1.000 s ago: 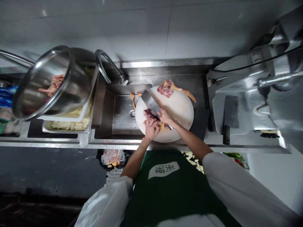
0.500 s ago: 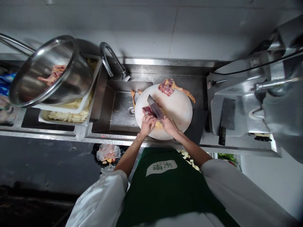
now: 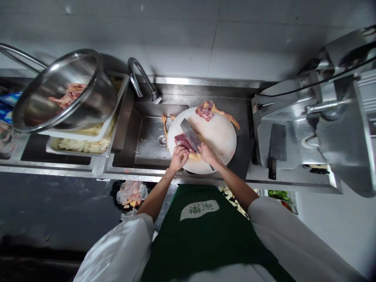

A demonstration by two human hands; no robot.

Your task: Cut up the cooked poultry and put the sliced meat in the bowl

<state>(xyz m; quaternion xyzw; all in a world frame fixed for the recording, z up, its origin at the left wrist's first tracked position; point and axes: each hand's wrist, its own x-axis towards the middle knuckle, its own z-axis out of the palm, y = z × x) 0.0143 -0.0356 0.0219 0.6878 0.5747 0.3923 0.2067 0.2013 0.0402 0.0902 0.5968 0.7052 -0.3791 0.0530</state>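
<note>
A round white cutting board spans the right side of the sink. On its near left part lies a dark red piece of raw poultry with yellow skin or fat at its near edge. My left hand is closed on the near left edge of this meat. In my right hand is a cleaver, gripped near the base of its blade. The blade slants to the far left, against the meat's right side. A raw poultry leg with its yellow foot rests at the board's far edge.
A faucet arches over the sink, where yellow poultry feet lie beside the board. A tilted steel bowl with raw meat rests on trays at left. Another cleaver lies on the slicer at right.
My left hand has shifted slightly nearer to me and left, and more of the dark red meat shows beside the blade. The cleaver stays at nearly the same slant.
</note>
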